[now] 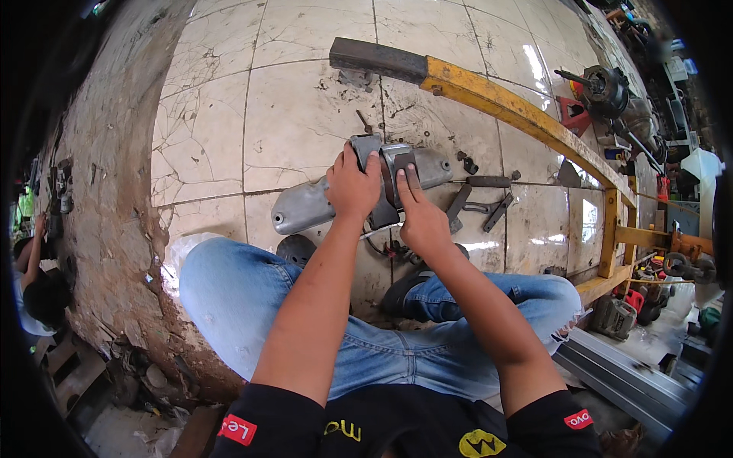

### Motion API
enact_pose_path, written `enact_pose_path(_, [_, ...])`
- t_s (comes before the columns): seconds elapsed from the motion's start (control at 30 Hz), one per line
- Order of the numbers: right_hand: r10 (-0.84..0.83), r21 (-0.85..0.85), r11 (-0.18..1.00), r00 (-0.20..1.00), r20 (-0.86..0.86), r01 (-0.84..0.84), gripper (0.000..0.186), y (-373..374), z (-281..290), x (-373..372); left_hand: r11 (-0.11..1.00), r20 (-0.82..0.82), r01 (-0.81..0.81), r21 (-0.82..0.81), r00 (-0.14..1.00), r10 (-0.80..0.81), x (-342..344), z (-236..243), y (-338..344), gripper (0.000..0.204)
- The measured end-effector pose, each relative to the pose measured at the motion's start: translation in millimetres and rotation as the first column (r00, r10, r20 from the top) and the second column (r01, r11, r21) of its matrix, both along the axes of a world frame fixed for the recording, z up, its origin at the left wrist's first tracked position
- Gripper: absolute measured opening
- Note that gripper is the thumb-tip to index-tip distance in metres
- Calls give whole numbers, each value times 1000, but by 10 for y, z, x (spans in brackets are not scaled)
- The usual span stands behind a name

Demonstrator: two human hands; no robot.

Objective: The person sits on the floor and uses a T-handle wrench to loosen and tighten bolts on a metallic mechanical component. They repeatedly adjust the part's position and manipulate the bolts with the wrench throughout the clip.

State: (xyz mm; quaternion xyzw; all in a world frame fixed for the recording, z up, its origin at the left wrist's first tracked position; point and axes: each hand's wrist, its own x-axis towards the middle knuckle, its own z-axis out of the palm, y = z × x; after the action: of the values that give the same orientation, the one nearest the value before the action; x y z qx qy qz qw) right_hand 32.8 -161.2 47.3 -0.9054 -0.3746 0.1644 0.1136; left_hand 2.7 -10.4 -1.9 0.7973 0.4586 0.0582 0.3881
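I sit cross-legged on a tiled floor with both hands at a blocky dark grey metal part [383, 217] with brown bands. It rests across a long, dull silver metal cover [301, 208]. My left hand [353, 187] is closed around its left side, the thumb near the top. My right hand [424, 221] grips the right side, two fingers laid over a small brown rectangular pad [404, 160]. Its thumb is hidden, and the exact kind of the part cannot be made out. The cover's two ends stick out left and right beneath my hands.
Right of the cover lie a dark handled tool [489, 182] and flat metal brackets [498, 212]. A bolt [363, 120] lies beyond it. A yellow steel hoist arm [519, 107] spans the far right. Machine parts [607, 91] crowd the right edge; another person [46, 301] is far left.
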Motion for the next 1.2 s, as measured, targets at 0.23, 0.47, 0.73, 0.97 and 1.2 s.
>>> enact_pose_path(0.23, [32, 2, 999, 998, 57, -32, 87, -295, -273, -256, 1000, -10, 7, 5, 1000, -7, -11, 16, 49, 72])
enact_pose_path(0.47, [14, 90, 996, 996, 87, -22, 81, -203, -293, -165, 999, 5, 51, 11, 999, -51, -2, -68, 97, 74])
enact_pose_path(0.73, [-4, 192, 981, 993, 116, -19, 81, -98, -291, -77, 998, 6, 54, -40, 999, -54, 30, 12, 91, 73])
enact_pose_path(0.97, [111, -6, 994, 988, 106, -111, 75, -175, -164, -183, 1000, 26, 14, 10, 1000, -14, -56, -7, 37, 64])
enact_pose_path(1.2, [58, 53, 997, 992, 111, -64, 73, 185, -63, 67, 1000, 47, -2, 8, 999, 2, -103, -51, -22, 58])
